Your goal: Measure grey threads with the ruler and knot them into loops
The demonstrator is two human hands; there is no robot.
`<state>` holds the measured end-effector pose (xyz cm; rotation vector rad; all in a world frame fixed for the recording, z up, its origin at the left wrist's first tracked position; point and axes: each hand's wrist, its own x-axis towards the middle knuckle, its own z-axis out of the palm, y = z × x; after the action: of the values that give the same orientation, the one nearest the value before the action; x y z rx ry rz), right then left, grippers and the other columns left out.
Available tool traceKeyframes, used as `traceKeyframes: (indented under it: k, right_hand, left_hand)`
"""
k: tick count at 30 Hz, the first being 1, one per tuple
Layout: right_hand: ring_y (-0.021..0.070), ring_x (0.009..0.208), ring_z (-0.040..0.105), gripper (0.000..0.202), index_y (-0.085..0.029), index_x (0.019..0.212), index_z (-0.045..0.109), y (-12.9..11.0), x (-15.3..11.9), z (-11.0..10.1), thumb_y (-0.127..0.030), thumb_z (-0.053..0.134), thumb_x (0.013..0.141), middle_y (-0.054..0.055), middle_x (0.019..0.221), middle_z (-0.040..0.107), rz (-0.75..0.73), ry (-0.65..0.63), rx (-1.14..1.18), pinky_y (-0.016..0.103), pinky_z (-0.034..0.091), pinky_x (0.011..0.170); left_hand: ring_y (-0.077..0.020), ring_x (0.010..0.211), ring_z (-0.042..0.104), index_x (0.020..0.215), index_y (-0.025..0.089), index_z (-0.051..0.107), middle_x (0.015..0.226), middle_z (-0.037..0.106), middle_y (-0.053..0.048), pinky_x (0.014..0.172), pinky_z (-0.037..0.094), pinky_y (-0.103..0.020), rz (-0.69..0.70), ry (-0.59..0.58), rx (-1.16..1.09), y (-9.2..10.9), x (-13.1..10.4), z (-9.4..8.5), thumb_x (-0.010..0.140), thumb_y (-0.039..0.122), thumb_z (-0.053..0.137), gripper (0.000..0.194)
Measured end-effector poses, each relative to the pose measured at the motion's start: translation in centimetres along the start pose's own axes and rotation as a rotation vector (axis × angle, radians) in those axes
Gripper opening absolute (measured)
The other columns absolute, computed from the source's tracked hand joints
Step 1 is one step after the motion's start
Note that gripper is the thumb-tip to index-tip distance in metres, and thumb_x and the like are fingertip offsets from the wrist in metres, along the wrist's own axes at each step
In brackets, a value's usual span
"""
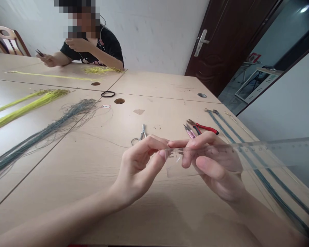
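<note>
Photographed from the wearer's head, looking forward and down over a pale wood-toned surface [154, 202], with the left hand [139, 166] and right hand [218, 171] close to the lens, large in the frame, just below its middle. Seen in a single wide sweep, running from the near part of the surface at the bottom edge to the pale wall [154, 37] beyond, and facing a co-worker [110, 43] at the far side, upper left, smaller and well back from the lens. Reaching at upper right to a dark door [226, 37], slanted in frame, and the glimpsed opening [266, 58] beside it.
</note>
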<state>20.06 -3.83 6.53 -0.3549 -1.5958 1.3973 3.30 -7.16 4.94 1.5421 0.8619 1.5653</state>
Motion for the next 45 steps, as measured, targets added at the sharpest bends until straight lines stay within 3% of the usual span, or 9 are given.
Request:
traceKeyframes:
  k: [19,25,32,45]
  right_hand:
    - [0.0205,0.111,0.057,0.02,-0.028,0.098,0.061,-0.17,-0.1,0.12,-0.013,0.052,0.088,-0.002,0.075,0.067,0.021,-0.014,0.087,0.044,0.048,0.094]
    - [0.0196,0.112,0.056,0.021,-0.027,0.099,0.061,-0.09,-0.2,-0.02,-0.011,0.051,0.089,-0.002,0.076,0.066,0.033,-0.024,0.101,0.042,0.047,0.096]
    - [0.0189,0.112,0.057,0.022,-0.028,0.099,0.06,-0.06,-0.08,0.14,-0.012,0.051,0.089,-0.003,0.078,0.066,0.034,-0.03,0.115,0.041,0.048,0.095]
    - [0.0191,0.111,0.057,0.021,-0.023,0.101,0.06,-0.05,-0.04,0.09,-0.009,0.051,0.089,-0.001,0.08,0.067,0.008,-0.058,0.169,0.04,0.049,0.094]
  left_hand:
    - [-0.0179,0.085,0.059,0.086,0.019,0.06,0.085,0.06,-0.005,0.073,0.049,-0.03,0.022,-0.06,-0.053,-0.03,-0.27,-0.04,0.092,0.019,0.047,0.015]
    - [-0.0152,0.082,0.058,0.087,0.019,0.06,0.084,0.06,-0.004,0.075,0.048,-0.028,0.042,-0.067,-0.038,-0.05,-0.29,-0.12,0.092,0.017,0.047,0.014]
    - [-0.0204,0.087,0.06,0.087,0.02,0.06,0.084,0.059,-0.005,0.077,0.05,-0.035,0.007,-0.065,-0.079,0.01,-0.43,-0.09,0.092,0.019,0.047,0.014]
    - [-0.0175,0.08,0.056,0.088,0.015,0.058,0.082,0.056,-0.006,0.069,0.047,-0.033,0.116,-0.11,-0.118,-0.33,-0.06,-0.17,0.092,0.016,0.047,0.012]
